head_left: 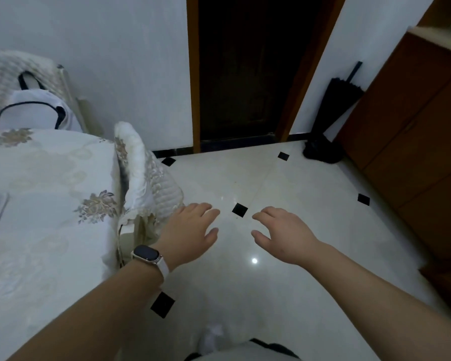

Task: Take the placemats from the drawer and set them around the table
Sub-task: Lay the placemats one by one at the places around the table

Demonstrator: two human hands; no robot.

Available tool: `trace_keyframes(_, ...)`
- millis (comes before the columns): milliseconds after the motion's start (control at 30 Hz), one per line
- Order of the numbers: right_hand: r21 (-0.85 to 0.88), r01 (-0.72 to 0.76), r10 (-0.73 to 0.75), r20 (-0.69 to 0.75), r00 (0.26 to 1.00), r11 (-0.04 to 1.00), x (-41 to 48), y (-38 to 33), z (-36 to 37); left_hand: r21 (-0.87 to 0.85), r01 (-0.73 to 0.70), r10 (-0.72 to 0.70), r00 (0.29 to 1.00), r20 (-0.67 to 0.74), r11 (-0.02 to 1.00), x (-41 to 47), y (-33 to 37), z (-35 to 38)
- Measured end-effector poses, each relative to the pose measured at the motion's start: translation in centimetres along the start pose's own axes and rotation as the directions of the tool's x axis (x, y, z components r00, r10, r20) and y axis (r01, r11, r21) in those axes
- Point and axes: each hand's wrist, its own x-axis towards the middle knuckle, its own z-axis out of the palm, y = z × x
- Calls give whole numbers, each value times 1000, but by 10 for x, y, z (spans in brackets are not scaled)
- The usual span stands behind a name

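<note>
Placemats cannot be made out anywhere, so by my judgement none is fetched or laid yet. Empty, with fingers loosely spread, the left hand [190, 225] and right hand [284, 233] hover over the floor. The cloth-covered counter [50, 178] lies to their left, a wooden cabinet [414, 142] to their right.

This is a home, most likely its dining corner. At the left of the frame a table [37, 256] lies under a cream tablecloth [97, 204] embroidered with flowers, and the chair [146, 178] beside it has a quilted white cover. A white bag [34, 110] sits at upper left. Glossy white floor tiles [284, 295] carry small black diamond insets. A dark door [245, 74] in a wooden frame stands at top centre. A folded black umbrella [331, 108] leans in the corner to its right, and a brown wooden cabinet [406, 126] fills the right edge.
</note>
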Motion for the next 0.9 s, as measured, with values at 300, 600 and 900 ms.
trace_keyframes(300,58,103,-103,3,995,993,106,12,-3,35,172,-174,984,36,984,46,-51,-2)
trace_keyframes(600,89,282,-285,25,958,955,252,56,-20,118,358,-366,929,51,926,139,-92,5)
trace_keyframes(900,92,445,-453,93,887,891,379,109,-48,124,548,-552,834,-7,827,228,-110,3)
